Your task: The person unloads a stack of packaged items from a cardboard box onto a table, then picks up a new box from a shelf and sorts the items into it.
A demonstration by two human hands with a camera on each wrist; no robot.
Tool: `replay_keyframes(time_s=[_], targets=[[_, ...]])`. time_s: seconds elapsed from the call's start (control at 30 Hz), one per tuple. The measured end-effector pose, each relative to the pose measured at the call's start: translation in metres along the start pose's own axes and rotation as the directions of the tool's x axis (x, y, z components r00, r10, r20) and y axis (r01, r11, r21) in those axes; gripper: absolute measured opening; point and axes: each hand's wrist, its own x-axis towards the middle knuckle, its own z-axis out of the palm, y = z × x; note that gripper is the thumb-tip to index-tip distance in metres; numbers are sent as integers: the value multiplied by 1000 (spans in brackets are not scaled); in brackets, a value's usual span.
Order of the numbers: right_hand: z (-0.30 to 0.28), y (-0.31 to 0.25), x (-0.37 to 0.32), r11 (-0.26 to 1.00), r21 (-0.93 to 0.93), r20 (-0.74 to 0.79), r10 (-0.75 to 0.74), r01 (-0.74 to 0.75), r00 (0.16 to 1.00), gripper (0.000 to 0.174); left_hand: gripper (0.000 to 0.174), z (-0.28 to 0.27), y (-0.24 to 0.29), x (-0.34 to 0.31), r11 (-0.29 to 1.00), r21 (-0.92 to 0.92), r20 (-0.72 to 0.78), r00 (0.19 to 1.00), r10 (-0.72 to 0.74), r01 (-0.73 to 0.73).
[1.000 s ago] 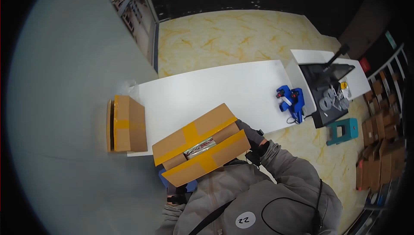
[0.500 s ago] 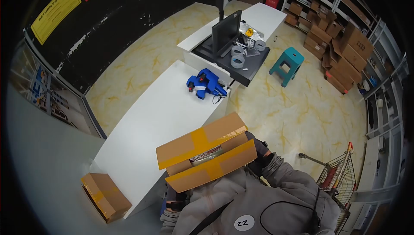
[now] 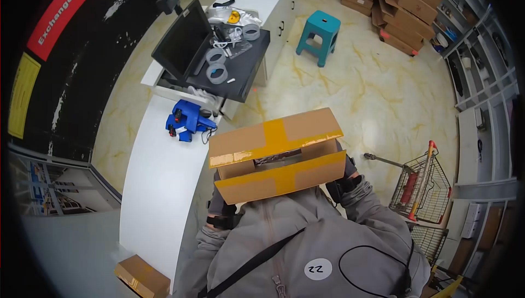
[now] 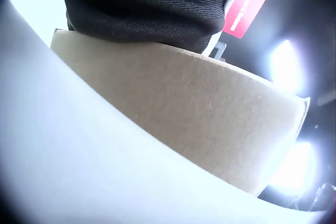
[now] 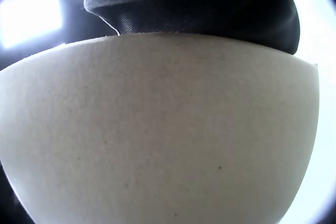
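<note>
A cardboard box (image 3: 276, 158) with yellow tape on its flaps is held in front of the person's chest, its top flaps slightly apart over something shiny. My left hand (image 3: 219, 206), in a dark glove, holds the box's left end from below and is mostly hidden. My right hand (image 3: 345, 179), also gloved, holds the right end. In the left wrist view the glove (image 4: 152, 8) lies against the box's side (image 4: 210, 124). In the right wrist view the glove (image 5: 199, 3) presses the cardboard (image 5: 157, 129).
A long white counter (image 3: 158, 177) runs along the left, with blue tape dispensers (image 3: 186, 123) on it and a small taped box (image 3: 142, 277) at its near end. Beyond are a monitor (image 3: 183, 41) and tape rolls (image 3: 216, 71). A teal stool (image 3: 319, 29), stacked cartons (image 3: 404, 8) and a shopping cart (image 3: 421, 183) stand to the right.
The person has turned right with the box, away from the counter. The counter has swung to the left, and the stool, cartons and cart have come into view. Both hands keep their hold.
</note>
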Motion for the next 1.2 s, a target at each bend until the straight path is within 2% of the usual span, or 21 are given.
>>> replay_keyframes(time_s=[0.07, 0.1, 0.17, 0.23, 0.3, 0.33, 0.37, 0.4, 0.47, 0.5, 0.6, 0.63, 0.73, 0.77, 0.87, 1.0, 1.17, 1.2], targets=[[-27, -13, 1, 1000, 7, -59, -6, 6, 998, 52, 52, 32, 12, 33, 993, -45, 5, 994, -112, 112], [-40, -18, 3, 1000, 11, -102, -17, 19, 995, 52, 52, 45, 15, 47, 992, -40, 20, 993, -117, 118], [-63, -24, 3, 999, 16, -162, -32, 35, 986, 52, 51, 67, 18, 73, 999, -19, 95, 995, -34, 36], [-88, -22, 4, 996, -71, -209, -59, 45, 976, 53, 51, 84, 18, 106, 1000, -10, 145, 989, 22, -21], [-103, -28, 9, 991, -121, -228, -89, 63, 970, 54, 50, 97, 3, 144, 983, -175, 264, 960, 97, -51], [-106, -32, 10, 994, -75, -249, -91, 75, 964, 53, 51, 103, -1, 162, 965, -257, 314, 939, 140, -58], [-108, -34, 12, 996, -28, -267, -91, 86, 959, 53, 51, 111, 2, 179, 964, -258, 316, 937, 151, -68], [-114, -29, 12, 995, -31, -264, -100, 95, 959, 53, 50, 119, 3, 197, 969, -248, 327, 940, 99, -16], [-129, -17, 11, 986, -147, -269, -121, 84, 955, 53, 50, 135, 8, 230, 970, -228, 346, 938, -6, 90], [-136, -9, 13, 984, -152, -267, -129, 90, 955, 53, 50, 141, 7, 246, 970, -231, 347, 938, 2, 83], [-156, 10, 27, 994, -10, -370, -107, 111, 923, 51, 50, 156, 3, 300, 981, -194, 428, 902, 55, 32], [-162, 11, 35, 992, -21, -381, -121, 122, 917, 51, 50, 159, 0, 320, 980, -196, 444, 894, 64, 27], [-177, 7, 54, 991, -81, -413, -133, 109, 901, 49, 50, 170, 0, 376, 994, -27, 495, 863, 105, -106], [-180, 1, 62, 989, -96, -422, -145, 115, 895, 49, 50, 178, 10, 390, 993, -36, 508, 854, 114, -111], [-191, -25, 95, 970, -215, -431, -199, 114, 880, 49, 50, 201, 46, 421, 973, -204, 508, 861, 13, 105], [-196, -39, 141, 936, -333, -428, -257, 113, 866, 49, 50, 210, 92, 457, 842, -386, 523, 841, -137, 377], [-198, -41, 170, 902, -424, -485, -302, 82, 820, 49, 52, 213, 121, 501, 802, -359, 551, 802, -230, 477], [-200, -41, 180, 949, -298, -520, -253, 105, 816, 50, 53, 212, 123, 505, 834, -333, 524, 821, -225, 440]])
